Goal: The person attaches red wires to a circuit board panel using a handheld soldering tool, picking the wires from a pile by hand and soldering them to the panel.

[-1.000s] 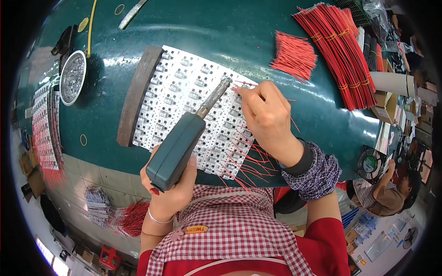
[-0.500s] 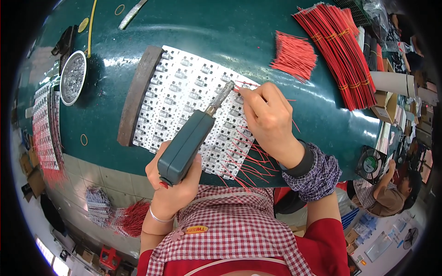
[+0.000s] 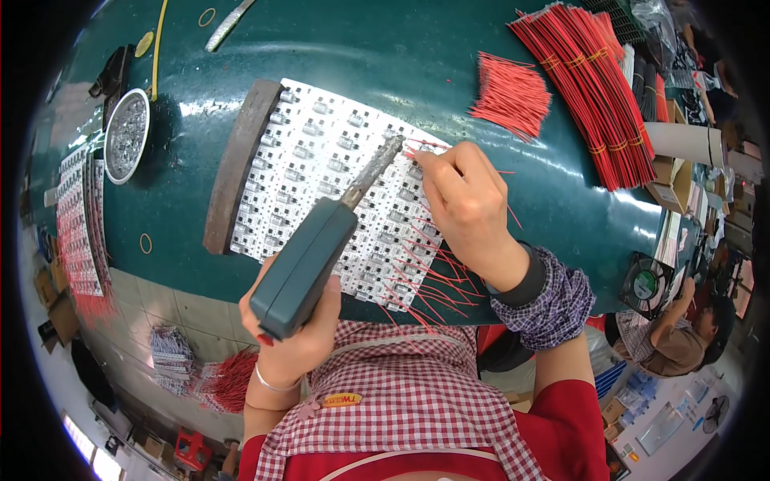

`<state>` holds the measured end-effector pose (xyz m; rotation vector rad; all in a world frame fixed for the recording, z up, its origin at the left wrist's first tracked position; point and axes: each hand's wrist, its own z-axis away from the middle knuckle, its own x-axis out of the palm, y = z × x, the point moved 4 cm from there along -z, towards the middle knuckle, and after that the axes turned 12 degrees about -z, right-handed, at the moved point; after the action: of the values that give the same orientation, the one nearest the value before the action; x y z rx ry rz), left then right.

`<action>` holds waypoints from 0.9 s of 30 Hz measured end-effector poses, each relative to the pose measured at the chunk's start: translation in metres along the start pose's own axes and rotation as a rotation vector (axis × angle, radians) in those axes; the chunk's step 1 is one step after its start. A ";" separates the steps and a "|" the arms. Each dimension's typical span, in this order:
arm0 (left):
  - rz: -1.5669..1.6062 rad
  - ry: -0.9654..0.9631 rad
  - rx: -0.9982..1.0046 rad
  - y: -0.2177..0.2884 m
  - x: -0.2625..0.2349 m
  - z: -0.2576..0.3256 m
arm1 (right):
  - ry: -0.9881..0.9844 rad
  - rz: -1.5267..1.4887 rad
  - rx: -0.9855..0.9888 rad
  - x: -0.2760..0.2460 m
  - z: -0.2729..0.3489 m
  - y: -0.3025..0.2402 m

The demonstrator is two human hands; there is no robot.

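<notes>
A white circuit board panel with rows of small components lies on the green table. My left hand is wrapped round a dark green soldering gun, whose grey, crusted tip hangs over the panel's upper right part, a little left of my right fingertips. My right hand pinches a red wire at the panel's right edge; its thumb and finger partly hide it. Several red wires stick out along the panel's lower right edge. A brown metal bar lies along the panel's left edge.
A loose pile of red wires and tied red wire bundles lie at the back right. A white bowl of metal bits stands at the left. Wired panels are at the far left. A small fan and a co-worker are at the right.
My left hand has drawn the soldering gun down and left, so its tip has moved away from my right fingertips. My right hand has barely moved and keeps its pinch.
</notes>
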<state>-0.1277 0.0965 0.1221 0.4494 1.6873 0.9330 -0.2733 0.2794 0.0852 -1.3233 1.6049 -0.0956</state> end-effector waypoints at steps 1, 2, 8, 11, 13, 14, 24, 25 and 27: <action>-0.022 0.002 -0.041 0.000 -0.006 0.003 | 0.000 0.004 0.009 0.000 0.000 0.001; -0.023 0.003 -0.041 0.002 -0.013 0.006 | 0.003 -0.003 -0.002 -0.001 0.001 0.000; -0.135 0.219 0.121 0.017 -0.060 0.017 | -0.042 0.046 -0.003 0.001 0.002 0.001; 0.021 0.193 -0.077 0.006 -0.047 0.018 | -0.023 0.026 -0.017 -0.002 0.002 0.000; 0.093 0.157 -0.138 -0.001 -0.034 0.017 | -0.019 0.014 0.047 -0.008 0.005 -0.001; 0.175 0.115 -0.135 -0.002 -0.029 0.018 | -0.015 0.009 0.034 -0.014 0.006 -0.004; 0.155 0.077 -0.229 -0.020 -0.013 0.026 | -0.151 0.040 0.137 -0.077 0.005 -0.051; 0.157 0.080 -0.239 -0.022 -0.012 0.027 | -0.132 -0.001 0.073 -0.067 0.002 -0.046; 0.151 0.043 -0.184 -0.021 -0.009 0.028 | -0.109 -0.039 0.006 -0.044 -0.002 -0.031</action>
<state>-0.0955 0.0867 0.1096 0.4401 1.6050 1.2046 -0.2582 0.3003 0.1322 -1.3325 1.4861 -0.0510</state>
